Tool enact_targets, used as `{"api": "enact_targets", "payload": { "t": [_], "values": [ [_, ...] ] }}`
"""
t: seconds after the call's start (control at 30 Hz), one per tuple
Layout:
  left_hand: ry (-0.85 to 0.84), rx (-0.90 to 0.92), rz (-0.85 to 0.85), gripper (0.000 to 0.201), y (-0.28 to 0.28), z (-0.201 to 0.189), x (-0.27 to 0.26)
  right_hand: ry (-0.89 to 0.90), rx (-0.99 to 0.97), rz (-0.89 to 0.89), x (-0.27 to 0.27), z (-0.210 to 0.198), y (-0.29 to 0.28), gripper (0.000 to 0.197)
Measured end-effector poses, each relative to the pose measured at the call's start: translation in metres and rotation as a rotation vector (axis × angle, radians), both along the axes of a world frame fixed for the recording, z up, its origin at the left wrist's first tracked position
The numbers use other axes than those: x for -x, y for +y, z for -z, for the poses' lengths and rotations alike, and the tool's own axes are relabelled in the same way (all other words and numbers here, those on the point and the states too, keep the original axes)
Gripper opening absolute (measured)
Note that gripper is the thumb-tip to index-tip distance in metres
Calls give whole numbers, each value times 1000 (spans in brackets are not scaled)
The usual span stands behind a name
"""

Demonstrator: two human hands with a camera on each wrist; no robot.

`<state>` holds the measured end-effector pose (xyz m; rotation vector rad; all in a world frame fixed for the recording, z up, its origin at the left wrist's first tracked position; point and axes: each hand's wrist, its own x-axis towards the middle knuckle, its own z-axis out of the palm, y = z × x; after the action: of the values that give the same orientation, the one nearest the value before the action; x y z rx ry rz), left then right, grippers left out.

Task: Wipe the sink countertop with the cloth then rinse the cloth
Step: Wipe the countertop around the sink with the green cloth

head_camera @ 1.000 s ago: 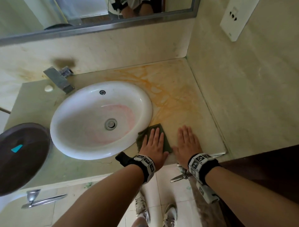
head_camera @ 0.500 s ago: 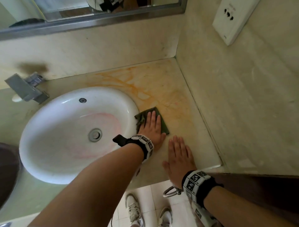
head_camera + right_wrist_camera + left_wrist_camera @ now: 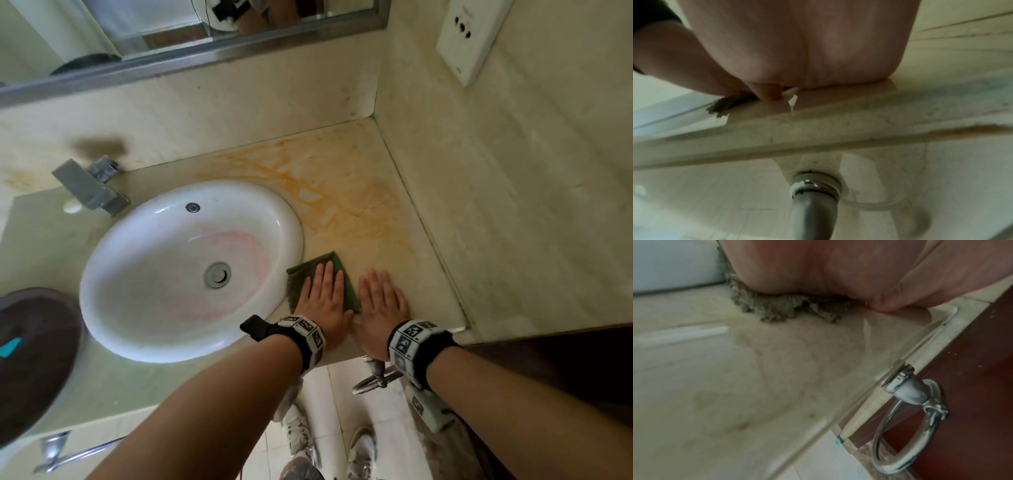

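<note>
A dark green cloth (image 3: 303, 270) lies flat on the beige stone countertop (image 3: 424, 291), against the right rim of the white oval sink (image 3: 164, 274). My left hand (image 3: 322, 298) presses on it with straight fingers, and the cloth's frayed edge (image 3: 781, 311) pokes out from under the palm in the left wrist view. Just right of the cloth, my right hand (image 3: 382, 301) rests flat on the bare counter near its front edge. Orange stains (image 3: 335, 198) spread over the counter behind both hands. The right wrist view shows only my palm (image 3: 797, 48) on the counter's front lip.
A square chrome faucet (image 3: 89, 186) stands behind the sink at the left. Tiled walls close the counter at the back and right, with a white socket plate (image 3: 469, 37) on the right wall. A chrome towel ring (image 3: 906, 426) hangs below the counter's front edge. A dark round lid (image 3: 30, 359) sits far left.
Half a second ago my left hand and the cloth were farther back beside the sink; now they have slid toward the front edge, level with my right hand, which has stayed flat.
</note>
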<state>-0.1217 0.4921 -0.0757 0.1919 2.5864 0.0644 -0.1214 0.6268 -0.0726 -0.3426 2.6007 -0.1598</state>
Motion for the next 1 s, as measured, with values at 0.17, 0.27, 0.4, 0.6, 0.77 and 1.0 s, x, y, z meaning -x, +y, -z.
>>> {"api": "enact_targets", "payload": {
  "t": [0.17,0.27,0.4,0.6,0.77,1.0],
  "values": [
    [25,-8,-11,77,-2,3,28,-47,-36,-55,3,-1,4,112],
    [40,-10,-29,77,-3,3,55,-49,-38,-64,3,-2,5,117],
    [78,-19,-67,77,-3,4,79,-28,-36,-43,0,-1,3,118],
    [71,-15,-2,77,-1,2,75,-19,-35,-34,1,-3,4,117],
    [31,-5,64,78,9,-1,19,-9,-39,-24,-3,-3,13,116],
    [10,-5,108,80,21,-5,7,98,-30,296,-6,-6,36,131]
  ]
}}
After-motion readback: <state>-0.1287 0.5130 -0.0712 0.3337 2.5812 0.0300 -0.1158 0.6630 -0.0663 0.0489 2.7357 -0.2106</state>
